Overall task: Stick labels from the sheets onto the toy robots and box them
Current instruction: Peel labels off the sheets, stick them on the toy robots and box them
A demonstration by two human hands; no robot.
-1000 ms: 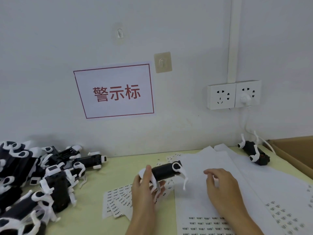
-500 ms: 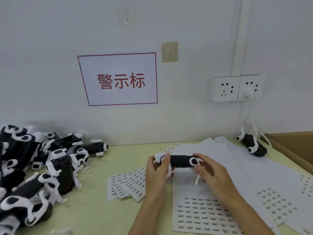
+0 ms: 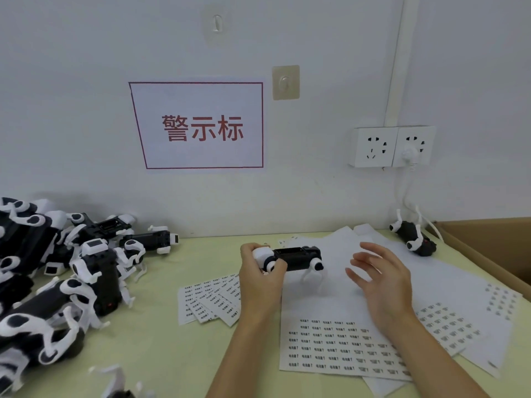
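My left hand (image 3: 258, 278) grips a black-and-white toy robot (image 3: 298, 257) by its white end and holds it level above the label sheets. My right hand (image 3: 379, 280) hovers just right of the robot with fingers spread and relaxed, holding nothing. A label sheet (image 3: 336, 346) with rows of small printed labels lies below both hands. A fan of smaller label sheets (image 3: 209, 303) lies to the left of my left wrist. Another toy robot (image 3: 413, 238) lies at the back right beside the cardboard box (image 3: 488, 245).
A heap of several black-and-white toy robots (image 3: 57, 271) fills the left of the yellow-green table (image 3: 172, 354). More white sheets (image 3: 459, 317) spread toward the right edge. A wall with a red-framed sign (image 3: 201, 126) and sockets (image 3: 390, 146) stands right behind the table.
My right hand has let go of the robot and drawn away to the right, fingers spread. My left hand keeps its grip on the robot's white end.
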